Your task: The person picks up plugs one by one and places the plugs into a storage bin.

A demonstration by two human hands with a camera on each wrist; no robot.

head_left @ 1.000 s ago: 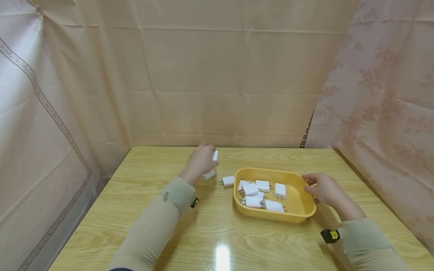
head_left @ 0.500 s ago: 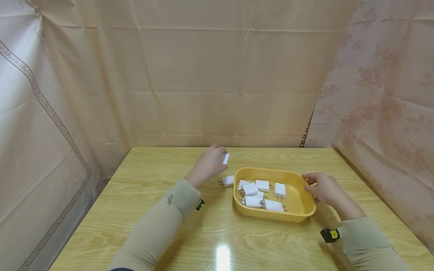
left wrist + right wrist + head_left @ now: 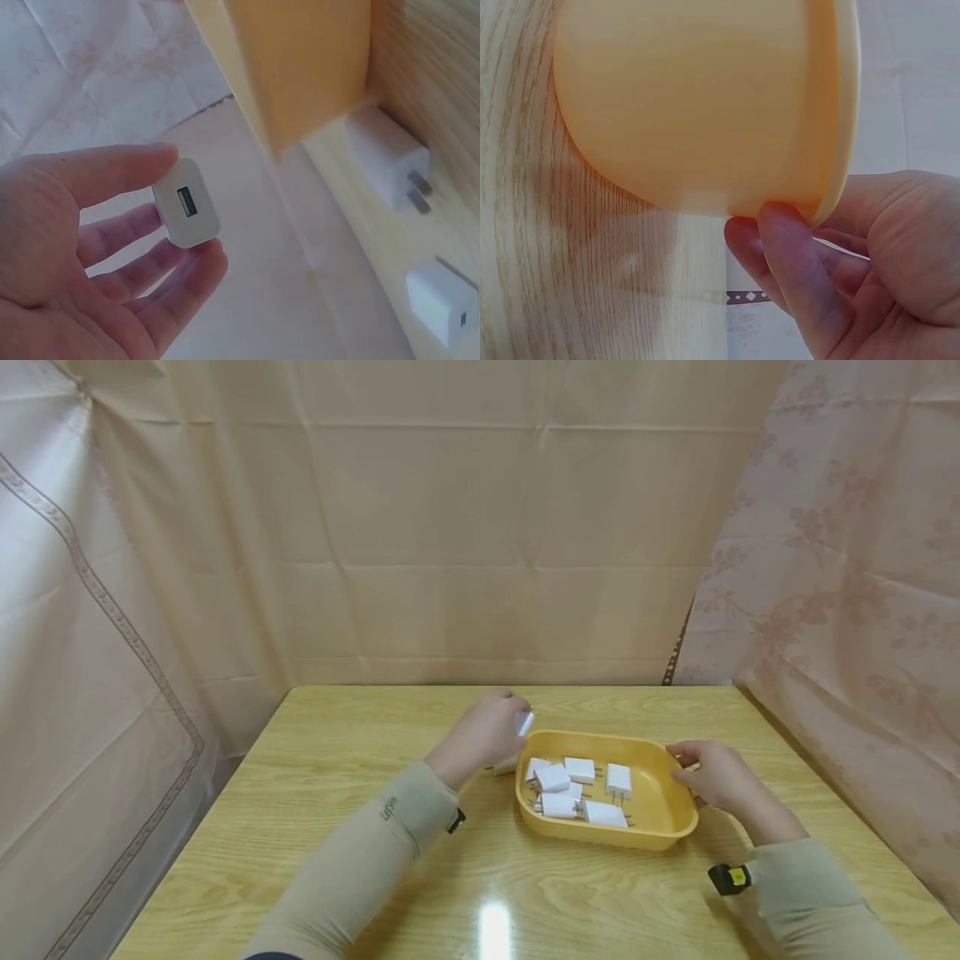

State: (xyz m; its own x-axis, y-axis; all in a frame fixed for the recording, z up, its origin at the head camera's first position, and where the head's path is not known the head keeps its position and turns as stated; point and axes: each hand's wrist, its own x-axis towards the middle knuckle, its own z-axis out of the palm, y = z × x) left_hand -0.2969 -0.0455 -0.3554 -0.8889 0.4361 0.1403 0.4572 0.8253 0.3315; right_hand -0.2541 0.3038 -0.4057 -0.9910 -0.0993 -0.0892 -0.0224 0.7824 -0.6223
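My left hand (image 3: 478, 737) pinches a white USB charger plug (image 3: 186, 204) between thumb and fingers, its USB socket facing the left wrist camera. The hand is just left of a yellow plastic tray (image 3: 630, 838), at the height of its rim or a little above. Several more white chargers (image 3: 603, 814) lie loosely in the tray, mostly in its left half. With thumb and curled fingers, my right hand (image 3: 716, 785) grips the tray's right end; in the right wrist view, its fingertips (image 3: 784, 225) press against the outer wall.
On the wooden table (image 3: 315, 835), a charger (image 3: 386, 161) lies close by the tray's left end, partly hidden behind my left hand in the head view. Another charger (image 3: 442, 300) lies farther off in the left wrist view. Beige cloth (image 3: 435, 527) hangs behind the table.
My left hand has carried the pinched charger rightward from the loose chargers to the tray's left rim. The right hand and the tray have stayed in place.
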